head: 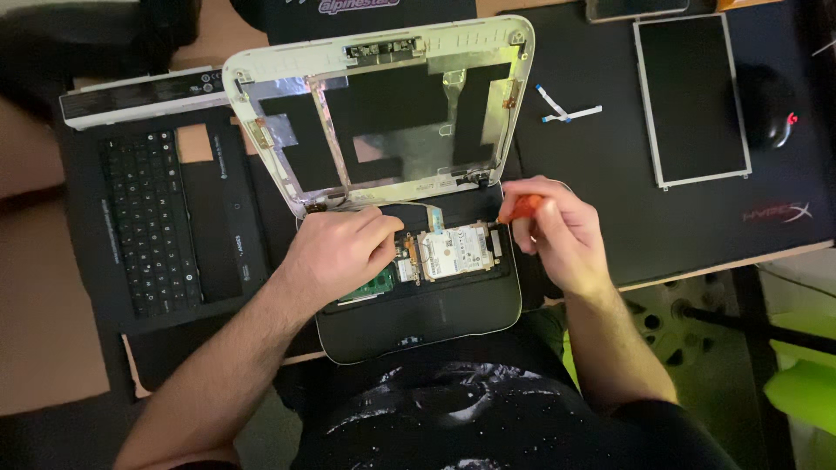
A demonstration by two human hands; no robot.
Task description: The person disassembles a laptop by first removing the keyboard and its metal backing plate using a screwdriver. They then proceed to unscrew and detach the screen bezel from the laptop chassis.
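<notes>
A head-worn camera looks down on a small white netbook (409, 331) lying opened up at the near edge of a dark desk mat (610, 191), its keyboard deck stripped away so the inner parts are exposed. The lid shell (287, 65) is folded back toward the far side, with no screen in it, showing foil and black tape.

The left hand (335, 252) rests on the left part of the base, fingers curled and pressed down near a green memory module (370, 285), apparently steadying the machine. The right hand (557, 231) has its fingers closed around the orange handle of a small screwdriver (525, 207), angled toward the right edge of the silver hard drive (455, 251), which sits in the middle of the base between the two hands.

Removed parts lie set aside, well clear of the work: a black keyboard (148, 222) on the left, a long white battery (144, 94) at far left, a bare screen panel (692, 100) at far right, and a small white ribbon cable (566, 111) between lid and panel. A black mouse (771, 104) sits at the far right edge.
</notes>
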